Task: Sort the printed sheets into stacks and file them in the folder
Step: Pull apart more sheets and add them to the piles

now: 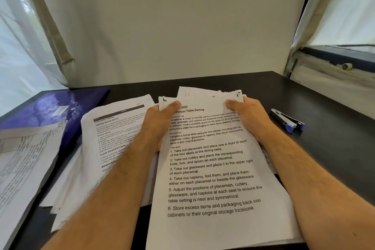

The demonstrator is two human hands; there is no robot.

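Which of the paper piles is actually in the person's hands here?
The Table Setting stack, pinched at its top corners by left hand and right hand; the Dishwasher Loading pile lies untouched.

I saw white sheets [213,168] with black print, a glossy purple folder [60,107], a black tabletop [324,148], a black-and-blue stapler [288,121].

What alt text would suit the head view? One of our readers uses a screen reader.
Both hands, left hand and right hand, grip a stack of printed sheets by its top corners over a dark table. More sheets and a blue folder lie to the left, a stapler to the right.
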